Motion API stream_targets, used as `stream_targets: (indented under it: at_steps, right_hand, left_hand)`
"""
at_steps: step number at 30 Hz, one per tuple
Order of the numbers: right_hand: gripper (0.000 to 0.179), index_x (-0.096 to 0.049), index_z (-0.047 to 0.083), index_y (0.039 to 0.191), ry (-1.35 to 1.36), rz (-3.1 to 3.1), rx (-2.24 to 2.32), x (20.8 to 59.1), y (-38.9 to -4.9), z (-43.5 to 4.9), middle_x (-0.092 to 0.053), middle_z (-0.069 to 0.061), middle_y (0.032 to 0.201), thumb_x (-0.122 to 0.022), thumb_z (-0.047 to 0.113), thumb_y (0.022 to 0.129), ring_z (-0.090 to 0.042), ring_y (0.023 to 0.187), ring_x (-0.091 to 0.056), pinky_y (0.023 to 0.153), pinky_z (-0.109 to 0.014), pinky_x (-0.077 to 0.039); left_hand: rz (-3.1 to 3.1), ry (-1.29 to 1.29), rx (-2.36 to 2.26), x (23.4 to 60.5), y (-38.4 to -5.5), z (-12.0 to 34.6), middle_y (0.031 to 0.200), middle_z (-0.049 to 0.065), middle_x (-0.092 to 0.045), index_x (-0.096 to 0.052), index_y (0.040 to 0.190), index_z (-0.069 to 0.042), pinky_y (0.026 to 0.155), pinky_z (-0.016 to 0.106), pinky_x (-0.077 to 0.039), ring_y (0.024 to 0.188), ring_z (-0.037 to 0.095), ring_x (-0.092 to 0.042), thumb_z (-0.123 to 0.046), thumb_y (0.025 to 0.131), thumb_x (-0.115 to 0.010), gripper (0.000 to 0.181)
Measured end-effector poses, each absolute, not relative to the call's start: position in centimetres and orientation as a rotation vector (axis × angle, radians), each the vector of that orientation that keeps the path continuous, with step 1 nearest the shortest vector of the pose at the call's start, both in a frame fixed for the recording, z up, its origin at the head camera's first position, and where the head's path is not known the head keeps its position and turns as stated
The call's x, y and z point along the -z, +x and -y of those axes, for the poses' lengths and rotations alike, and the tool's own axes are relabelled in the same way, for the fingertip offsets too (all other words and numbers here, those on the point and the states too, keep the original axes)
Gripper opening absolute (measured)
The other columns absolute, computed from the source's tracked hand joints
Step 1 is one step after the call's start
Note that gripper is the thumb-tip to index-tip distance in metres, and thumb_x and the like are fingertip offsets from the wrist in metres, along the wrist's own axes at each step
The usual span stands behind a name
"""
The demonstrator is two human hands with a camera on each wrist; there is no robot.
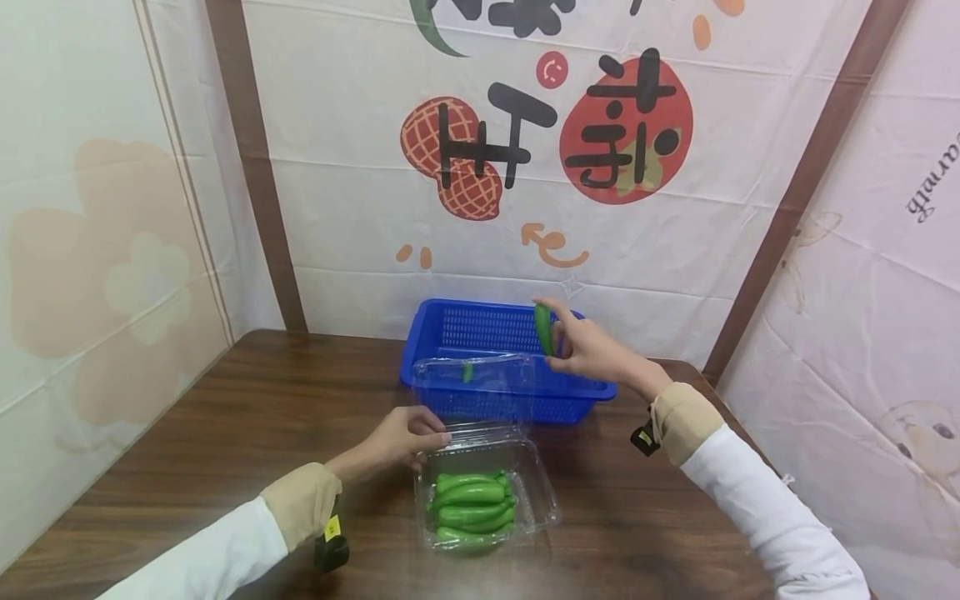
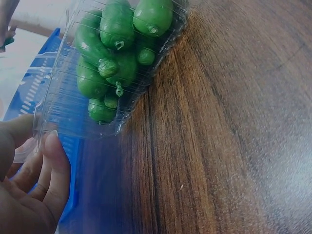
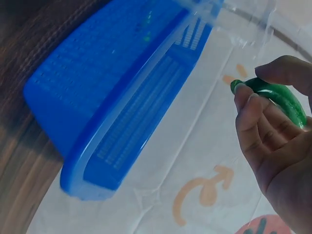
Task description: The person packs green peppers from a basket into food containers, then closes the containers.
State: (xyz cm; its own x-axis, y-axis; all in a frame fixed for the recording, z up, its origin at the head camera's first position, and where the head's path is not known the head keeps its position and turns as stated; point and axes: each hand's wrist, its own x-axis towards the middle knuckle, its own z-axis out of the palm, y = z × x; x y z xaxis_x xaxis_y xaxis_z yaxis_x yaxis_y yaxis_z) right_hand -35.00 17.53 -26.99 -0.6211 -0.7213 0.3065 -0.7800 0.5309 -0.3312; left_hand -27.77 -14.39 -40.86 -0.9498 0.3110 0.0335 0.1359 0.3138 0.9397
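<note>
My right hand (image 1: pixel 588 346) pinches a glossy, curved green vegetable (image 1: pixel 543 329) between thumb and fingertips, above the right part of a blue basket (image 1: pixel 427 342). In the right wrist view that vegetable (image 3: pixel 278 95) has a stubby stem end. My left hand (image 1: pixel 401 437) pinches the rim of a clear plastic box (image 1: pixel 543 500) at its far left corner, by the hinge. Several like green vegetables (image 1: pixel 472 504) lie stacked inside the box. Its lid (image 1: pixel 510 392) stands raised against the basket's near side. Through the lid a small green piece (image 1: pixel 468 372) shows, apparently in the basket.
The box and basket stand on a brown wood-grain table (image 1: pixel 330 392), the basket near its far edge. A printed white cloth (image 1: pixel 345 208) hangs behind the table, with further cloth walls to the left and right.
</note>
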Motion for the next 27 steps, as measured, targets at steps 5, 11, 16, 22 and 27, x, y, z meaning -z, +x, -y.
stream_targets:
  at_steps: [5,11,16,22,27]
  right_hand:
    - [0.086,-0.023,0.017,0.152,1.413,2.609,-0.674,27.0,-34.1,-16.7,-0.060,0.000,0.084,-0.074,0.000,0.085,-0.013,0.062,-0.059,0.059,-0.030,-0.052]
    - [0.084,-0.024,0.018,0.149,1.471,2.606,-0.664,27.5,-32.8,-16.3,-0.063,-0.002,0.091,-0.073,-0.002,0.084,-0.009,0.062,-0.059,0.057,-0.028,-0.053]
    - [0.081,-0.024,0.019,0.146,1.508,2.633,-0.636,28.3,-31.6,-16.1,-0.061,0.000,0.089,-0.072,-0.001,0.085,-0.007,0.060,-0.056,0.055,-0.027,-0.050]
    - [0.077,-0.028,0.016,0.145,1.568,2.651,-0.667,29.2,-30.4,-15.9,-0.059,0.003,0.080,-0.075,0.005,0.086,-0.007,0.061,-0.056,0.057,-0.027,-0.050]
    - [0.068,-0.033,0.020,0.139,1.624,2.679,-0.716,30.3,-29.6,-15.7,-0.061,0.004,0.081,-0.075,0.007,0.087,-0.007,0.063,-0.058,0.057,-0.025,-0.053]
  left_hand:
    - [-2.419,0.408,-1.708,40.9,-27.9,14.3,0.085,0.010,-0.069,-0.063,0.103,0.004,0.053,0.036,-0.058,0.059,0.016,-0.057,-0.017,0.089,-0.076,0.029]
    - [-2.424,0.399,-1.695,40.9,-27.9,14.3,0.084,0.009,-0.068,-0.063,0.103,0.004,0.053,0.036,-0.057,0.060,0.016,-0.057,-0.018,0.089,-0.076,0.029]
    - [-2.432,0.395,-1.685,41.0,-28.0,14.3,0.084,0.008,-0.068,-0.063,0.103,0.003,0.053,0.036,-0.058,0.060,0.017,-0.057,-0.018,0.089,-0.076,0.029]
    - [-2.433,0.403,-1.687,41.2,-28.1,14.3,0.085,0.009,-0.069,-0.063,0.104,0.004,0.053,0.037,-0.058,0.059,0.017,-0.057,-0.018,0.089,-0.076,0.029]
    - [-2.434,0.410,-1.688,41.4,-28.3,14.3,0.084,0.010,-0.069,-0.062,0.104,0.005,0.053,0.037,-0.058,0.059,0.017,-0.057,-0.016,0.090,-0.074,0.028]
